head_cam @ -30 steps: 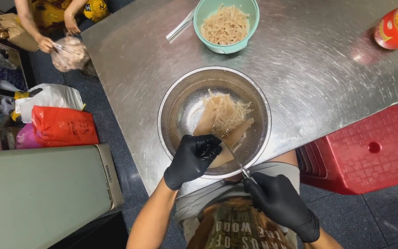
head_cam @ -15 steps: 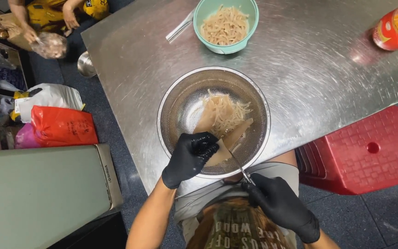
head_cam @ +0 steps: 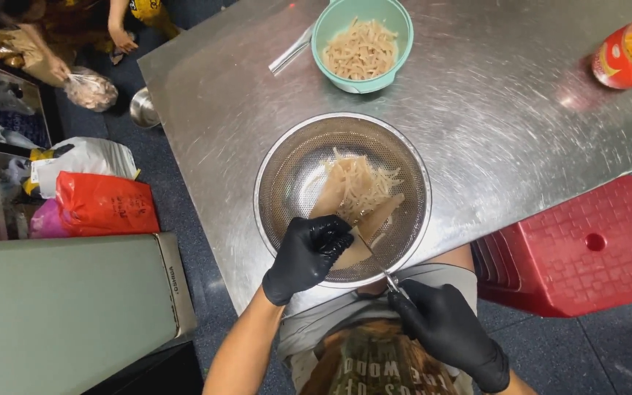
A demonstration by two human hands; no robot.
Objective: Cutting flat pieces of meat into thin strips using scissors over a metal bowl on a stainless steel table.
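- The left hand (head_cam: pixel 307 256), in a black glove, pinches a pale flat strip (head_cam: pixel 351 250) at the metal colander's (head_cam: pixel 279 168) near rim.
- The right hand (head_cam: pixel 448 333), also gloved, is closed round scissors (head_cam: pixel 379 265), their blades meeting the strip just beside the left fingertips (head_cam: pixel 339 232).
- Cut shreds (head_cam: pixel 356 183) lie at the colander's middle.

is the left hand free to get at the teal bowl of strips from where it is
Probably not right away: the left hand is pinching a pale piece in the metal colander. The teal bowl sits beyond it, and the steel table between is bare.
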